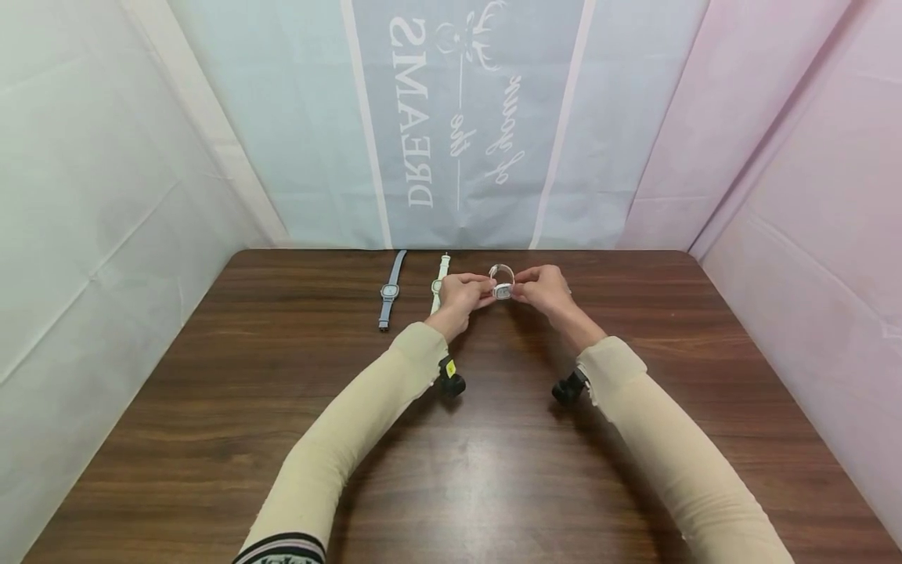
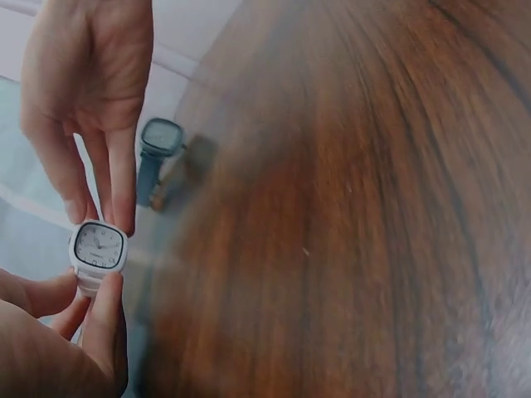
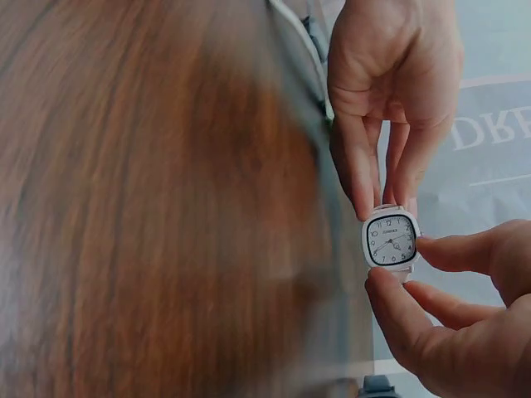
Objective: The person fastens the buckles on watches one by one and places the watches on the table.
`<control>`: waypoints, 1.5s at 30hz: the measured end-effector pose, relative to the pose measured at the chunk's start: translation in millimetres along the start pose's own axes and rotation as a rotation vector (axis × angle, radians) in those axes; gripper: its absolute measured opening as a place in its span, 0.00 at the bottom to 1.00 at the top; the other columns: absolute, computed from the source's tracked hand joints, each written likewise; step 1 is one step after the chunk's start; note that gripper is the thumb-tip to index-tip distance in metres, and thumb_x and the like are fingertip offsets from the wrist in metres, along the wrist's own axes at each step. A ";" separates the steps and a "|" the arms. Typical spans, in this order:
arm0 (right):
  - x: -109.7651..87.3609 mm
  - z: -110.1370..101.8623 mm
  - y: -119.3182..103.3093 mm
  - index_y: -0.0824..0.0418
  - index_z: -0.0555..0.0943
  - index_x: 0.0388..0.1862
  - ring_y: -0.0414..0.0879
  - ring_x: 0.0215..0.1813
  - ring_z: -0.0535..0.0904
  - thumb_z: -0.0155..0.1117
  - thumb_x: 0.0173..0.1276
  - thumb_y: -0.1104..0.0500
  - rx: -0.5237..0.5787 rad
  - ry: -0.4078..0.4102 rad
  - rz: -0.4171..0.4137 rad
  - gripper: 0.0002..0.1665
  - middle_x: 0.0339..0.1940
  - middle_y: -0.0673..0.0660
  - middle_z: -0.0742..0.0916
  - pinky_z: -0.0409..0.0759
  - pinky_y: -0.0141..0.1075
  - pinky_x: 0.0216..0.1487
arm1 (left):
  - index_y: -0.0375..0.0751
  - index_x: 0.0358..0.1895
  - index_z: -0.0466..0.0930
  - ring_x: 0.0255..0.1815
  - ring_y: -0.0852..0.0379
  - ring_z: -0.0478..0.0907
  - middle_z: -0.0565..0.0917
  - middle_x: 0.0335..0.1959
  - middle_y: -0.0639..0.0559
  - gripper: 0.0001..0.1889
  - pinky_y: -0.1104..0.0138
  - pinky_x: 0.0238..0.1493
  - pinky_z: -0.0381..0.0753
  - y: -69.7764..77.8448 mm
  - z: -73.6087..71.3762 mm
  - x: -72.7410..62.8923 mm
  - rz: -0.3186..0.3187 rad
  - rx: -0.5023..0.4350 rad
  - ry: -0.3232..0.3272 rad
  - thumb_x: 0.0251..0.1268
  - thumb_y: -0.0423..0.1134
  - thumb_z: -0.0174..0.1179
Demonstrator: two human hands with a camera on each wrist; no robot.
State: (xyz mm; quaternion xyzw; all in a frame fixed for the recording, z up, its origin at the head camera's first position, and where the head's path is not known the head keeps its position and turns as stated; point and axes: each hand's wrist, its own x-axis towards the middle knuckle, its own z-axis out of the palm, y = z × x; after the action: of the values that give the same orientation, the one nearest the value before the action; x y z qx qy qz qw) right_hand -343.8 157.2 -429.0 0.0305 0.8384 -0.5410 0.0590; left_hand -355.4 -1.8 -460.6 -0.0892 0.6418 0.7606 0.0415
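Both hands hold a white wristwatch [image 1: 503,292] between them, its strap arched into a loop above the square case. My left hand [image 1: 461,298] pinches one side and my right hand [image 1: 546,290] the other. In the left wrist view the watch dial [image 2: 98,245] faces the camera, with the left hand [image 2: 50,340] below and the right hand [image 2: 91,75] above. The right wrist view shows the same dial [image 3: 391,241], the right hand [image 3: 465,307] at lower right and the left hand [image 3: 394,66] at top.
A blue wristwatch [image 1: 390,291] lies flat on the wooden table [image 1: 465,470], left of the hands. Beside it, a pale green wristwatch [image 1: 443,266] is partly covered by the left hand. A dark teal wristwatch [image 2: 162,135] shows near the right hand. A printed cloth backdrop [image 1: 465,125] stands behind.
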 end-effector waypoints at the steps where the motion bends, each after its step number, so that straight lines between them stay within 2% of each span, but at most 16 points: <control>1: 0.1 -0.4 0.5 0.75 0.78 0.63 0.52 0.55 0.88 0.63 0.73 0.66 -0.014 -0.005 -0.001 0.22 0.59 0.71 0.85 0.85 0.43 0.62 | 0.28 0.44 0.89 0.41 0.50 0.92 0.90 0.46 0.35 0.07 0.64 0.43 0.91 -0.8 0.9 0.8 0.002 0.006 0.006 0.66 0.28 0.69; 9: 0.8 -0.1 0.5 0.76 0.75 0.67 0.56 0.65 0.83 0.56 0.77 0.63 -0.011 -0.035 0.029 0.25 0.65 0.70 0.82 0.83 0.43 0.65 | 0.26 0.43 0.89 0.42 0.47 0.91 0.90 0.44 0.34 0.07 0.64 0.42 0.91 -2.6 7.3 3.2 0.025 0.048 0.038 0.65 0.27 0.69; 14: 1.8 0.7 0.8 0.74 0.77 0.66 0.54 0.61 0.86 0.58 0.77 0.61 -0.073 -0.014 0.039 0.24 0.60 0.69 0.86 0.84 0.42 0.63 | 0.29 0.43 0.89 0.39 0.51 0.91 0.90 0.43 0.36 0.07 0.65 0.41 0.91 0.0 7.3 1.4 0.020 0.114 0.031 0.65 0.29 0.70; 20: -0.3 0.1 -1.7 0.75 0.75 0.67 0.56 0.61 0.86 0.59 0.75 0.61 -0.126 -0.017 0.045 0.27 0.60 0.70 0.85 0.85 0.41 0.62 | 0.30 0.43 0.89 0.41 0.47 0.92 0.89 0.43 0.38 0.07 0.64 0.42 0.91 1.3 8.0 -0.3 0.036 0.194 0.021 0.65 0.29 0.70; 27: -2.9 -1.3 -2.7 0.76 0.74 0.69 0.57 0.61 0.86 0.59 0.74 0.60 -0.169 -0.029 0.039 0.29 0.61 0.70 0.85 0.85 0.40 0.61 | 0.30 0.42 0.89 0.40 0.47 0.92 0.89 0.42 0.37 0.06 0.63 0.41 0.91 2.7 8.6 -1.1 0.049 0.233 0.025 0.65 0.29 0.70; 32: -3.2 -1.2 -3.9 0.73 0.73 0.70 0.55 0.58 0.87 0.61 0.73 0.57 -0.271 -0.020 0.021 0.31 0.61 0.67 0.85 0.86 0.39 0.58 | 0.32 0.40 0.89 0.39 0.48 0.92 0.89 0.41 0.39 0.05 0.63 0.41 0.91 4.7 9.4 -1.9 0.035 0.273 0.042 0.65 0.30 0.70; 35: -3.2 -2.8 -5.9 0.72 0.70 0.73 0.53 0.54 0.86 0.60 0.73 0.54 -0.358 -0.026 -0.005 0.35 0.57 0.66 0.87 0.82 0.40 0.57 | 0.33 0.39 0.89 0.39 0.48 0.92 0.89 0.41 0.40 0.05 0.63 0.41 0.91 6.1 10.0 -2.3 0.029 0.294 0.053 0.66 0.32 0.70; 39: -5.2 -9.2 -10.8 0.72 0.65 0.76 0.55 0.52 0.85 0.58 0.74 0.54 -0.424 -0.049 -0.050 0.38 0.51 0.67 0.89 0.80 0.45 0.59 | 0.31 0.40 0.88 0.40 0.44 0.92 0.90 0.40 0.38 0.06 0.61 0.41 0.91 6.8 9.2 -2.0 0.036 0.284 0.048 0.68 0.33 0.68; 41: -7.8 -13.4 -14.5 0.72 0.62 0.78 0.58 0.55 0.86 0.57 0.75 0.55 -0.403 -0.062 -0.066 0.39 0.54 0.69 0.88 0.80 0.47 0.61 | 0.29 0.42 0.88 0.42 0.41 0.91 0.91 0.41 0.36 0.07 0.60 0.42 0.91 7.1 7.3 -1.9 0.045 0.254 0.030 0.69 0.32 0.67; 45: -17.1 -22.7 -24.4 0.71 0.57 0.80 0.65 0.63 0.84 0.56 0.77 0.56 -0.269 -0.088 -0.072 0.39 0.69 0.74 0.78 0.81 0.51 0.67 | 0.28 0.44 0.86 0.44 0.36 0.90 0.90 0.43 0.31 0.08 0.58 0.42 0.91 10.8 -1.9 -2.4 0.071 0.207 -0.009 0.68 0.31 0.66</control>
State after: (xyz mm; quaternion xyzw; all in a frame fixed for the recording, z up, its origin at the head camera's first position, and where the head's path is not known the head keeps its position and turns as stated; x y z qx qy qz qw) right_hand -331.2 168.0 -395.4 -0.0315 0.9005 -0.4263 0.0796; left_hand -354.8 -5.4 -450.0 -0.0583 0.7194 0.6917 0.0263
